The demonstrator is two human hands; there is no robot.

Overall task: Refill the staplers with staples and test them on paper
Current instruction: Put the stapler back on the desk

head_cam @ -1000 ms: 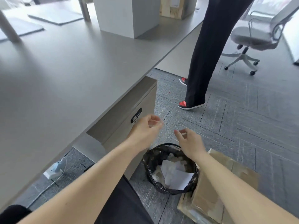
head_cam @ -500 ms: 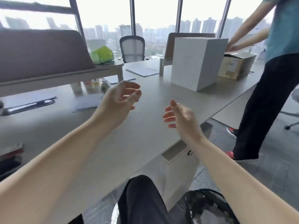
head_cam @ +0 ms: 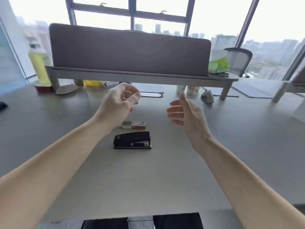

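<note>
Left hand (head_cam: 120,103) loosely curled, right hand (head_cam: 188,116) fingers spread, both empty above surface (head_cam: 165,179). Black stapler (head_cam: 132,140) just beside staple box (head_cam: 137,125).

Strong daylight enters through the windows (head_cam: 165,7) beyond the desk's far edge, blown out to white; partition screen (head_cam: 128,52) backlit and dark; desk (head_cam: 231,146) evenly lit, faint soft shadow beneath the black stapler (head_cam: 132,140); wide-angle bending toward the frame edges; overall soft focus, far objects blurred.
</note>
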